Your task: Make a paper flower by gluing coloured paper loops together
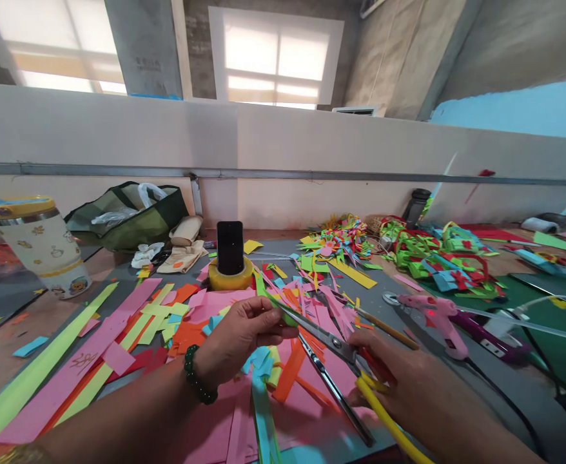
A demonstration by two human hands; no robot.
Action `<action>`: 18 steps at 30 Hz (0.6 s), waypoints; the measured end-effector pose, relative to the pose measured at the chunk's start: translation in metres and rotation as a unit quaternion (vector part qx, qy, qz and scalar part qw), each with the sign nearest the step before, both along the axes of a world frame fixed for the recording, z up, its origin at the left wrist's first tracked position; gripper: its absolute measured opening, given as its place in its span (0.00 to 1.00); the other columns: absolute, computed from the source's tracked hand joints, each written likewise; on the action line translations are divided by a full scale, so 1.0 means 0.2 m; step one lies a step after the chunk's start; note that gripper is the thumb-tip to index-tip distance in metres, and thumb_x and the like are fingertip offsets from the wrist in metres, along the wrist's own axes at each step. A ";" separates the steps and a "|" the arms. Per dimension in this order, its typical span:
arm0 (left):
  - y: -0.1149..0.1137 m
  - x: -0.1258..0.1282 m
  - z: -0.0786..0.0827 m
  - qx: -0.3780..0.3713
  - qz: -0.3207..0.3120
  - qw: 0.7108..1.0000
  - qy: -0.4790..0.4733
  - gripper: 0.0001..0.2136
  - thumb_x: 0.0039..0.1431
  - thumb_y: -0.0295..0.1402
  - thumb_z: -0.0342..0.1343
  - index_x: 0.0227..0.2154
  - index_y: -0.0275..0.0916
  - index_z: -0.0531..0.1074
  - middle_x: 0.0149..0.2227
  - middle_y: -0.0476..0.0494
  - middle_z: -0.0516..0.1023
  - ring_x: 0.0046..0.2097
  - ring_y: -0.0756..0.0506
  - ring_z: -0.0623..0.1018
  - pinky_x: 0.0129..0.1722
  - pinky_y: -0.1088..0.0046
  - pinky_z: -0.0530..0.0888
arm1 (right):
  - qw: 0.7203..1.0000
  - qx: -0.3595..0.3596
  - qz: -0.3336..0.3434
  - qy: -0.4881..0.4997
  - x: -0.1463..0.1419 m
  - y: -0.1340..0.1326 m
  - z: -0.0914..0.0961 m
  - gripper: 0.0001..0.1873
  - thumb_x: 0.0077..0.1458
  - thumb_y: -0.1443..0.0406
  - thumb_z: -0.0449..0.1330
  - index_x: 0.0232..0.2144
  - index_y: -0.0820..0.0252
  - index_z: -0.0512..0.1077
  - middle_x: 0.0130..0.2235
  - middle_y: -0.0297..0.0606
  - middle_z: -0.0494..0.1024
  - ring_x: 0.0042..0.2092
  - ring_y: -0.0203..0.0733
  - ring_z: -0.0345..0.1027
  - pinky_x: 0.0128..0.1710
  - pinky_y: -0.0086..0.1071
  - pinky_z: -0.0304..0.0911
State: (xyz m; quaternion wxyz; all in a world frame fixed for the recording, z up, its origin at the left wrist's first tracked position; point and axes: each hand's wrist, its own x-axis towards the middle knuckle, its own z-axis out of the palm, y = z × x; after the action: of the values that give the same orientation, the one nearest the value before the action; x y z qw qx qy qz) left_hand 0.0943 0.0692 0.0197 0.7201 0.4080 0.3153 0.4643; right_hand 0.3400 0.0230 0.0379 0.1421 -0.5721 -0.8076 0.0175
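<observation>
Pinching a narrow green strip (290, 317) in your left hand (249, 325), as the head view shows, you have that grip clamped on the paper, thumb against fingers, above the middle of the cluttered desk (2, 338). Your right hand (394, 367) has its grip closed around the handles of the scissors (337, 341), whose blades point left, right up to your left fingertips. Whether the blades bite the paper there, you cannot tell from this angle.

To cut cleanly, hold the strip taut and draw your left fingertips back from the blade line, since they look very near the edge. Use the part of the blades nearer the pivot, and turn the paper rather than your right wrist. Mind the tweezers (329, 380) just below the scissors; they could snag a dangling end.

Turquoise strips (262, 374) lie under your hands, over pink sheets (205, 425), so lift the green strip well above them or you may nick the wrong piece. The pink glue gun (438, 316) lies beyond your right hand; leave its cord room.
</observation>
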 end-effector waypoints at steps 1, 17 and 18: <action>0.00 0.00 0.00 0.001 -0.002 1.000 0.001 0.15 0.43 0.38 0.69 0.25 0.35 0.70 0.30 0.45 0.79 0.35 0.46 0.81 0.31 0.79 0.72 | 1.000 0.001 0.000 0.002 0.00 0.00 0.00 0.17 0.46 0.60 0.64 0.41 0.50 0.70 0.23 0.28 0.75 0.22 0.38 0.66 0.21 0.28 0.55; 0.00 -0.02 -0.02 0.026 -0.030 0.999 0.017 0.12 0.49 0.37 0.65 0.27 0.35 0.70 0.31 0.43 0.80 0.36 0.46 0.81 0.32 0.78 0.72 | 1.000 -0.002 0.013 -0.022 -0.02 0.00 -0.03 0.16 0.47 0.63 0.62 0.40 0.51 0.66 0.23 0.28 0.75 0.20 0.38 0.65 0.19 0.29 0.50; 0.00 -0.02 -0.02 0.026 -0.029 0.999 0.016 0.12 0.49 0.37 0.66 0.26 0.35 0.69 0.31 0.43 0.79 0.36 0.46 0.81 0.32 0.78 0.72 | 1.000 -0.004 0.013 -0.016 -0.02 0.00 -0.03 0.15 0.48 0.64 0.62 0.40 0.51 0.66 0.24 0.28 0.75 0.21 0.38 0.66 0.19 0.29 0.50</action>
State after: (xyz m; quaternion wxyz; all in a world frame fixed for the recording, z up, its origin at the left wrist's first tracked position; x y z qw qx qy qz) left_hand 0.0912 0.0699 0.0160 0.7175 0.4431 0.3022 0.4445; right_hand 0.3357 0.0229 0.0313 0.1264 -0.5621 -0.8173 0.0135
